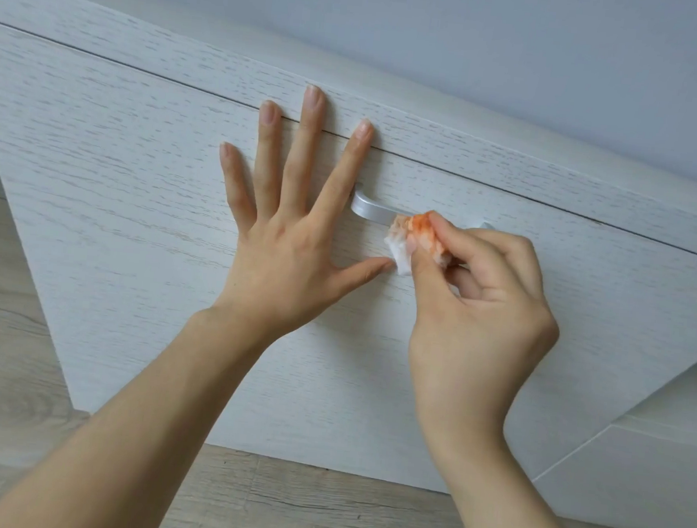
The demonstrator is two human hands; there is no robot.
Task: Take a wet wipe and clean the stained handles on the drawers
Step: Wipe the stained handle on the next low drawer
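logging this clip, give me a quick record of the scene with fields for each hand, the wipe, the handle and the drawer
left hand: flat, fingers spread, presses on the drawer front
right hand: pinches the wipe against the handle
wipe: crumpled, white with orange stain
handle: silver bar, left part bare, middle covered by wipe
drawer: white woodgrain front, closed

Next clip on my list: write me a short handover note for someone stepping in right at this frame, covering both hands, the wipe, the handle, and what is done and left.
Left hand: flat, fingers spread, pressing on the white drawer front just left of the handle.
Right hand: pinching the crumpled wet wipe against the silver handle.
Done: the wipe is stained orange, and the handle's exposed left part looks clean.
Left: the part under the wipe and the right end, which are hidden, so check them. No other handles are in view.
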